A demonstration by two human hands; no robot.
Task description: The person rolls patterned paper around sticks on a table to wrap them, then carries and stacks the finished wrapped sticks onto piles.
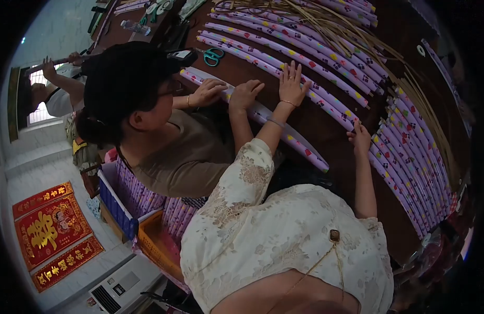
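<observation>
A long purple tube (331,104) with a colourful printed pattern lies across the dark table in front of me. My left hand (293,86) rests on it with fingers spread and nearly flat. At the tube's near right end, my right hand (360,138) has its fingers closed around the tip. Just beyond are several more patterned tubes (299,54), lying side by side. Nearer to me, a co-worker's two hands (245,95) press on another purple tube (299,142), beside my left forearm.
A stack of purple tubes (409,162) lies to the right, with thin brown strips (430,104) behind. Teal-handled scissors (212,57) and a plastic bottle (136,27) are on the table. The co-worker (184,152) sits close at my left, by an orange crate (158,246).
</observation>
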